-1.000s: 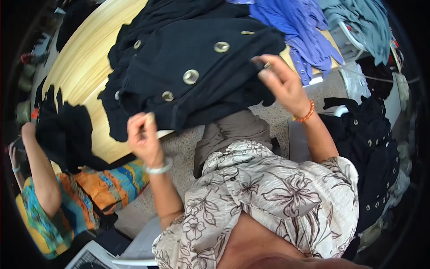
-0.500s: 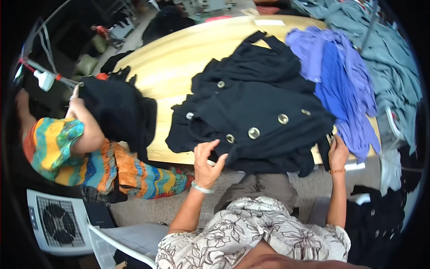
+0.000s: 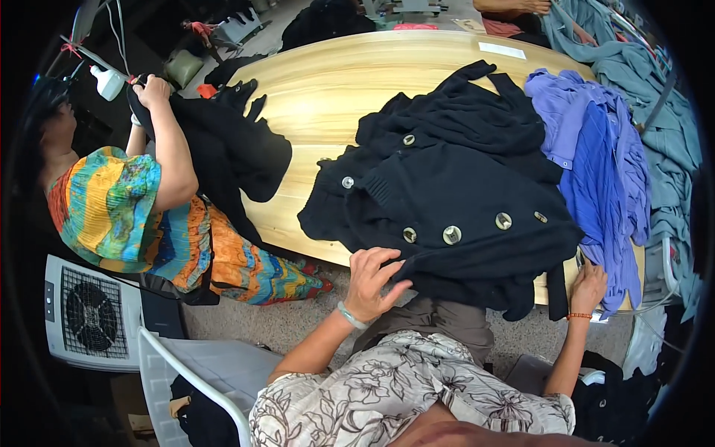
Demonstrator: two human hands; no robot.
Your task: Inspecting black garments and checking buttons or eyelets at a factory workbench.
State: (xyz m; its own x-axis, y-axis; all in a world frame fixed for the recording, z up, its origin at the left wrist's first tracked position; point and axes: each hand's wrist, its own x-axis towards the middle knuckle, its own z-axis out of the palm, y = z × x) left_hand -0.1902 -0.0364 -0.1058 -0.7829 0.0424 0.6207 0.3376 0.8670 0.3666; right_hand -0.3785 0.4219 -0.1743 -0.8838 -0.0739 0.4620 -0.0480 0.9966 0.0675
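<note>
I read the black buttoned cardigan (image 3: 454, 201) as lying on the wooden bench (image 3: 328, 97) directly ahead of both hands, its near hem draped over the bench's near edge. Its long axis runs left to right, following the row of large buttons (image 3: 452, 235). The left hand (image 3: 375, 279) rests at the hem's left portion, fingers curled and partly closed on the knit; a firm pinch I cannot confirm. The right hand (image 3: 590, 287) sits at the hem's right end, near the blue garments (image 3: 603, 171); its grip is hidden. Both hands touch the cardigan, and the left is nearer its middle.
</note>
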